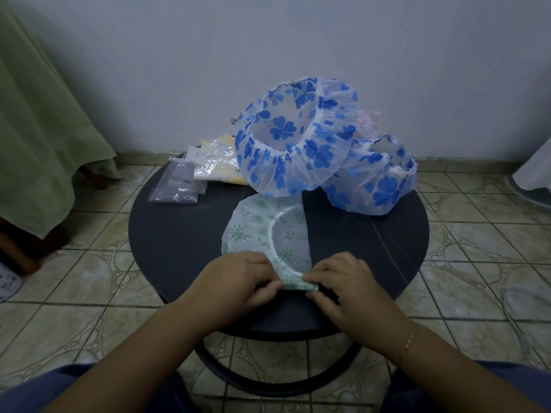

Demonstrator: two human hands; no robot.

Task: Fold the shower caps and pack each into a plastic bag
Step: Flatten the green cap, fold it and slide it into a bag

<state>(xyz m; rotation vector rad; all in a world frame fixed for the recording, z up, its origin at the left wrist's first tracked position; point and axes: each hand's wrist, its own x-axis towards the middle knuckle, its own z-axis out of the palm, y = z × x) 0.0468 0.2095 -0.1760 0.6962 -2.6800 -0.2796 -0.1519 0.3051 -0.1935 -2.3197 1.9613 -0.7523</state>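
Note:
A green-patterned shower cap [262, 231] lies folded in half on the round dark table [179, 248]. My left hand [235, 281] and my right hand [343, 281] pinch its near end, which is rolled up between their fingertips. Behind it, a blue clover-print shower cap [295, 135] stands puffed up, leaning on a second blue one [375, 186]. A pink-patterned cap [368, 123] peeks out behind them. Clear plastic bags [179, 186] lie at the table's far left. Beside them lies a bag holding a yellow cap [217, 165].
The table stands on a tiled floor [89, 281] close to a pale wall [268, 40]. A green cloth [38, 129] hangs over furniture at the left. My knees in blue trousers [89, 389] flank the table's ring base. White fabric [533, 168] is at the right edge.

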